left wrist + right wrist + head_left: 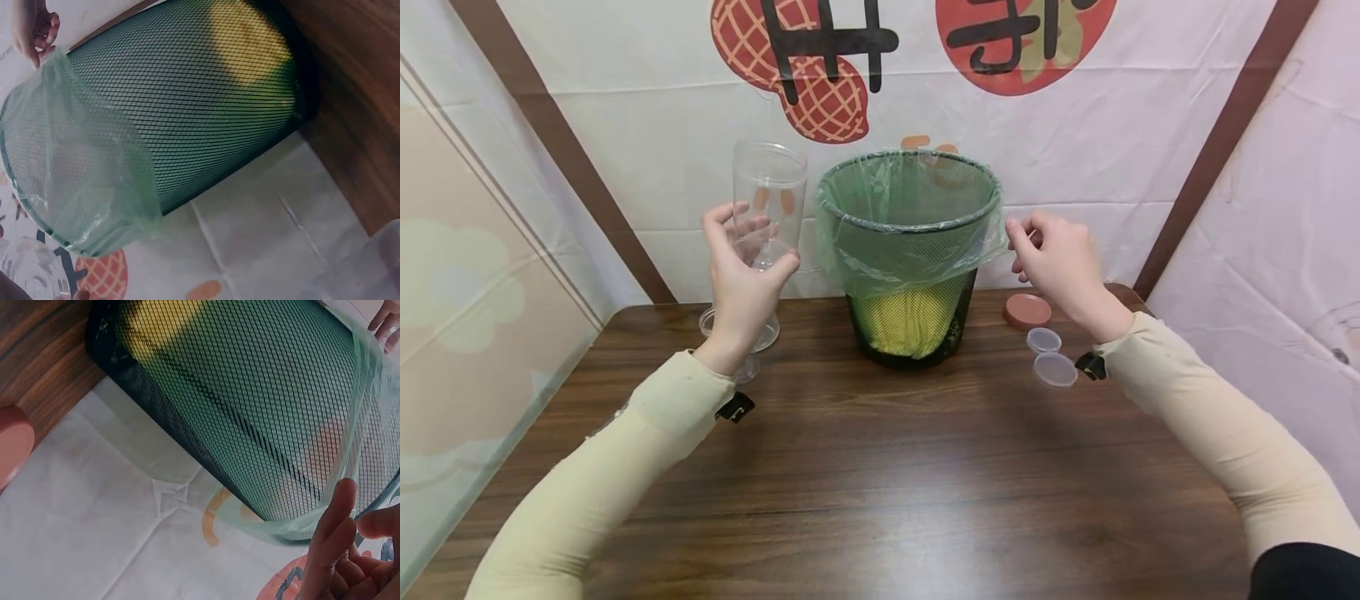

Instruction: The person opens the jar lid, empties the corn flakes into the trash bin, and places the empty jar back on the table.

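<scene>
In the head view my left hand (745,279) grips a tall clear plastic jar (771,187) upright, fingers behind it and thumb in front. A black mesh bin (955,312) stands at the table's back, lined with a green plastic bag (880,254) folded over its rim. Yellow material (906,325) shows through the mesh low in the bin. My right hand (1060,254) is at the bag's right edge, fingers loosely bent. The right wrist view shows its index finger (337,509) close by the bag, thumb apart from it; whether they touch the bag is unclear.
Right of the bin lie a reddish lid (1027,310) and two clear lids (1056,370). More clear containers (766,335) stand behind my left wrist, partly hidden. The brown wooden table (910,483) meets a printed cloth wall (1075,150) behind the bin.
</scene>
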A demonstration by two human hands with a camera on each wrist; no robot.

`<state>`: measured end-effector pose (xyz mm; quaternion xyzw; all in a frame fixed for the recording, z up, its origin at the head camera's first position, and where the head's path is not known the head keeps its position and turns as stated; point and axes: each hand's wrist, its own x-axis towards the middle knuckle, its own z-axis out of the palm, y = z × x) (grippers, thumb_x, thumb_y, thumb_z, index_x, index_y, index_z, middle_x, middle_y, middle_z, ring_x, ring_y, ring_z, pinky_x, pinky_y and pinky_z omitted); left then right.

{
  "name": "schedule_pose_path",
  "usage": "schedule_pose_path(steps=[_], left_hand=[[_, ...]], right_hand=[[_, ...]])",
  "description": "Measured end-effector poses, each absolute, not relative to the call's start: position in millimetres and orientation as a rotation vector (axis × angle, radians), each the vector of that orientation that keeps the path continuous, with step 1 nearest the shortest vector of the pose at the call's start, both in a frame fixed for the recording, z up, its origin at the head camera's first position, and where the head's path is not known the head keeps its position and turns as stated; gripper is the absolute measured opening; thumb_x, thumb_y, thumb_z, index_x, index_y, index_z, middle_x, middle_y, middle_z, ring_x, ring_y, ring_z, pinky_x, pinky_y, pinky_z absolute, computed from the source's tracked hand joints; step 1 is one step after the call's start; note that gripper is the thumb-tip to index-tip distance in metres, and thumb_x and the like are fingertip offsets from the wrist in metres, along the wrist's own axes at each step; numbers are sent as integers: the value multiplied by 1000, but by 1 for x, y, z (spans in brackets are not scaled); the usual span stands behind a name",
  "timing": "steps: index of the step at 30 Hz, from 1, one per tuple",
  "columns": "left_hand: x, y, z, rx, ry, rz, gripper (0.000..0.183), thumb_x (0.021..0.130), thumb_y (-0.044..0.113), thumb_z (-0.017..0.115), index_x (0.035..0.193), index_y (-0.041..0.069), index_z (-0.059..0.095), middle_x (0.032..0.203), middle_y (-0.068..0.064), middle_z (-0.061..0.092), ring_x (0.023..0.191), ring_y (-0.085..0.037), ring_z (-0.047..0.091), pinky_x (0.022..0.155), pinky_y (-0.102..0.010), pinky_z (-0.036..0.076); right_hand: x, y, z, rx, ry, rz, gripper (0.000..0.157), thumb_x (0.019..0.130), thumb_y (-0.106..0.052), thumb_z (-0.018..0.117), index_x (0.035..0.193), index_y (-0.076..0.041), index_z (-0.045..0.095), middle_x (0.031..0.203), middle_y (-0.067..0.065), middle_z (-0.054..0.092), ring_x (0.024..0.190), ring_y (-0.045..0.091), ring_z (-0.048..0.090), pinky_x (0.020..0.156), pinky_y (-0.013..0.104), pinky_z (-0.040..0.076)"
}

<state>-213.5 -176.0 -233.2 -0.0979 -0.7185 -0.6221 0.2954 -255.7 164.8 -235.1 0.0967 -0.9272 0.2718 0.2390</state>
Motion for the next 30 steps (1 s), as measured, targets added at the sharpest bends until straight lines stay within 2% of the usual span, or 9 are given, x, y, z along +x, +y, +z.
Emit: schedule_pose_path(steps=[6, 10, 18, 22, 27, 30], left_hand=[[-221, -195, -255, -200, -1974, -1535, 65, 72, 2, 71, 125, 14, 35, 123, -2, 61, 113, -16, 53, 91, -28, 37], [-218, -207, -265, -167, -2004, -1501, 67, 72, 9, 76, 123, 18, 35, 127, 0, 61, 112, -14, 52, 86, -27, 35], [-204, -225, -282, -42, -2090, -1461, 65, 74, 17, 79, 121, 27, 36, 129, 3, 60, 111, -13, 55, 81, -25, 44], [-202, -235, -291, -19, -2100, -1425, 64, 73, 19, 81, 120, 21, 37, 128, 5, 60, 115, -11, 53, 85, -24, 39], [-200, -245, -302, 26, -2109, -1298, 67, 69, 23, 84, 121, 14, 42, 120, 10, 56, 99, -3, 47, 79, -21, 34], [-198, -250, -308, 35, -2095, -1267, 67, 68, 21, 85, 120, 10, 44, 111, 11, 50, 92, -4, 44, 76, -20, 34]], right_hand=[[-251, 163, -244, 291, -2516, 759, 42, 96, -47, 43, 81, -15, 65, 58, -2, 65, 48, 4, 59, 62, 33, 42], [-249, 165, -249, 299, -2517, 773, 43, 96, -48, 43, 81, -15, 64, 57, -2, 64, 47, 6, 59, 62, 33, 43], [-245, 167, -264, 318, -2520, 758, 39, 97, -44, 45, 79, -15, 64, 57, -3, 65, 50, 9, 62, 60, 32, 44], [-243, 168, -271, 313, -2516, 743, 40, 97, -45, 45, 78, -15, 64, 57, -2, 66, 54, 11, 64, 59, 33, 42], [-242, 171, -279, 289, -2533, 722, 43, 96, -47, 43, 78, -14, 63, 58, -3, 66, 57, 14, 66, 58, 34, 42], [-242, 173, -286, 272, -2539, 707, 43, 96, -48, 44, 76, -15, 62, 57, -3, 65, 58, 17, 65, 56, 36, 42]])
